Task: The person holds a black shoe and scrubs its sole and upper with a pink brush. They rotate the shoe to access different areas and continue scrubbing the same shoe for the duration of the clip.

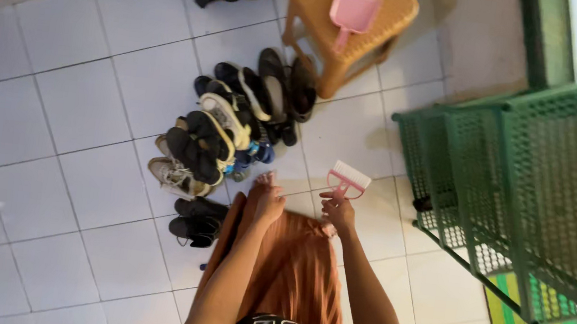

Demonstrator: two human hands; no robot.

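Head view. You are standing on the white tiled floor [69, 180], looking down. Your right hand [339, 210], just right of centre frame, is closing its grip around the handle of a small pink hand brush [349, 180], bristles pointing toward the top of the frame. Your left hand [268, 199] is resting against the orange skirt [294, 271]; I cannot tell whether its grip is apart or together.

Risk, as a judgement: the shoe pile [226, 133] is lying just left of the brush, so a wide sweep could be knocking pairs apart. The green mesh rack [531, 190] at right is standing near your elbow and could be bumped.

Containers: the pink dustpan [353, 11] is sitting on the tan plastic stool [383, 32] at top centre, well apart from the brush; nothing is showing in it. The rack's contents are hidden.
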